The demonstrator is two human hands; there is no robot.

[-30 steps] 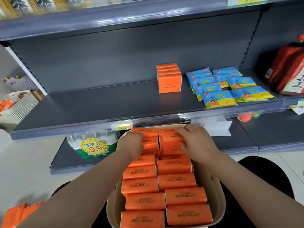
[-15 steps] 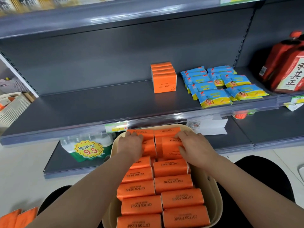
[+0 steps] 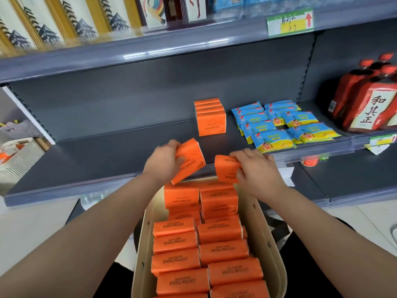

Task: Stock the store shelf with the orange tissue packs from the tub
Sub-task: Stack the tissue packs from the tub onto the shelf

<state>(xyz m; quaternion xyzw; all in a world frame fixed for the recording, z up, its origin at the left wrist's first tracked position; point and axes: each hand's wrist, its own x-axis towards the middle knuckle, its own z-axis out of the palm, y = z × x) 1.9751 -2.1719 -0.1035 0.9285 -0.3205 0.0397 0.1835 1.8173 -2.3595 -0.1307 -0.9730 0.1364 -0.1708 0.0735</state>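
Orange tissue packs (image 3: 189,160): clamping one in each grip, left hand (image 3: 163,162) and right hand (image 3: 255,171), best clearing the shelf edge (image 3: 86,187), then standing both flush beside the shelved row (image 3: 211,123).

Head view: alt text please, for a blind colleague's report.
The left hand holds a tilted orange pack and the right hand a second orange pack, above a beige tub of more, before a grey shelf. On it stands a row of orange packs beside blue packets.

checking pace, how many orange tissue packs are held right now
2: one pack in the left hand, another pack in the right hand, both above the tub; none looks hidden.
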